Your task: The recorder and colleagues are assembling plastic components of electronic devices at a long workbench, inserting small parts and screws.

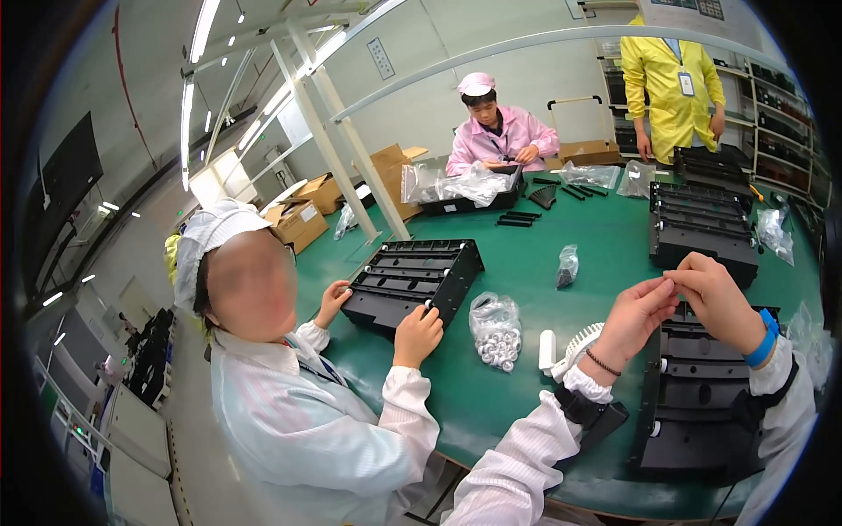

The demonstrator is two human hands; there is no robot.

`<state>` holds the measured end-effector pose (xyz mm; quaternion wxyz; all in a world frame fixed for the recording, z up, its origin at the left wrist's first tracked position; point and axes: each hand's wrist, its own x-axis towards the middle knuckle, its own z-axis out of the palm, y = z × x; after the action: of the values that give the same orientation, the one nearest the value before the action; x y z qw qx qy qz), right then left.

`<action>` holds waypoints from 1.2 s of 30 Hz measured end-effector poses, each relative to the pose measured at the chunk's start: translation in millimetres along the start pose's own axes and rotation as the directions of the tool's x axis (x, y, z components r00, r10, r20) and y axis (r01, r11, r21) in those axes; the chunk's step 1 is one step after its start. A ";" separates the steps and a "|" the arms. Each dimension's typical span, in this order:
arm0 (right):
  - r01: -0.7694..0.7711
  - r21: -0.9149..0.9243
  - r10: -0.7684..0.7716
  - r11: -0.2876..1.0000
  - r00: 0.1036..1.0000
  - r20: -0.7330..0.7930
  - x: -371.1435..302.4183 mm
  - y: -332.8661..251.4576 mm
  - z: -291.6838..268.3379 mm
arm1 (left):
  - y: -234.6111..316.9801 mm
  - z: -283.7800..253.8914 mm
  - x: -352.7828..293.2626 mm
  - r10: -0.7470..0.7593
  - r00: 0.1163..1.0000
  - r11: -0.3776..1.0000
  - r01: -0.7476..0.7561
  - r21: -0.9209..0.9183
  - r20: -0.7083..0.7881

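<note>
My left hand (642, 317) and my right hand (721, 302) meet at the fingertips, both pinched closed. Whatever lies between the fingers is hidden or too small to make out. Below them, on the green table, is a black plastic housing (702, 399) with cross ribs and small white rollers along its left side; my hands are above its far end and partly cover it. Beside my left wrist stand a white ribbed round thing (582, 344) and a white cylinder (547, 351).
A clear bag of white rings (496, 337) and a small bag of dark parts (567, 266) lie on the green table (526, 412). At left a co-worker holds another black housing (412, 285). Stacked housings (702, 228) stand far right. Across the table sits a person in pink (502, 140).
</note>
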<state>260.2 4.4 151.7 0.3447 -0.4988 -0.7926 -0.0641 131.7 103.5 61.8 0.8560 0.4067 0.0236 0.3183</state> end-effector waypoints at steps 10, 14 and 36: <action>-0.167 0.344 0.172 0.924 0.985 0.014 -3.9 11.9 19.8 | 3.1 -8.6 2.5 0.175 0.970 0.969 -0.140 0.203 -0.167; -0.252 0.379 0.277 0.891 0.961 -0.010 -8.0 -0.9 21.7 | 2.4 -18.9 5.0 0.205 0.956 0.966 -0.164 0.199 -0.208; -0.517 0.141 0.496 0.844 0.853 0.161 -53.6 90.0 74.6 | -33.6 -49.7 12.0 0.322 0.928 0.355 0.064 0.933 -0.187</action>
<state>313.5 42.2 40.9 0.3450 -0.6604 -0.6541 0.1305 144.1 128.4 7.3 0.4311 0.7558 0.3125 0.3813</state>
